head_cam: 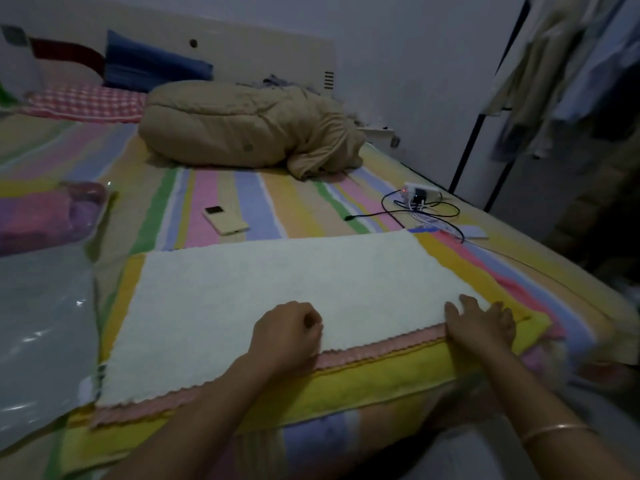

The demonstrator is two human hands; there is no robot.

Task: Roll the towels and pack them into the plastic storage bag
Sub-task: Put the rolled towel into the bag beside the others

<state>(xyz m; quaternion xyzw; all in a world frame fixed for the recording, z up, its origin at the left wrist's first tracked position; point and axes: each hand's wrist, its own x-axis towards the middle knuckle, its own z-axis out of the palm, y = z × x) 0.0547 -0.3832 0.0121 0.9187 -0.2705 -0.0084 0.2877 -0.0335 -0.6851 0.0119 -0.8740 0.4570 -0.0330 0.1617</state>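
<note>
A pale cream towel (pixel 277 292) lies flat on top of a pink towel (pixel 381 344) and a yellow towel (pixel 363 382), stacked near the bed's front edge. My left hand (pixel 287 336) rests on the cream towel's near edge with its fingers curled under; whether it grips the cloth I cannot tell. My right hand (pixel 479 327) presses flat on the stack's near right corner, fingers spread. A clear plastic storage bag (pixel 41 327) lies at the left, and rolled pink and purple towels (pixel 48 213) show inside its far end.
The bed has a striped sheet (pixel 249 199). On it lie a phone (pixel 225 220), a power strip with cables (pixel 420 199), a bundled tan duvet (pixel 249 126) and pillows (pixel 86 102). Hanging clothes (pixel 571 71) stand at the right.
</note>
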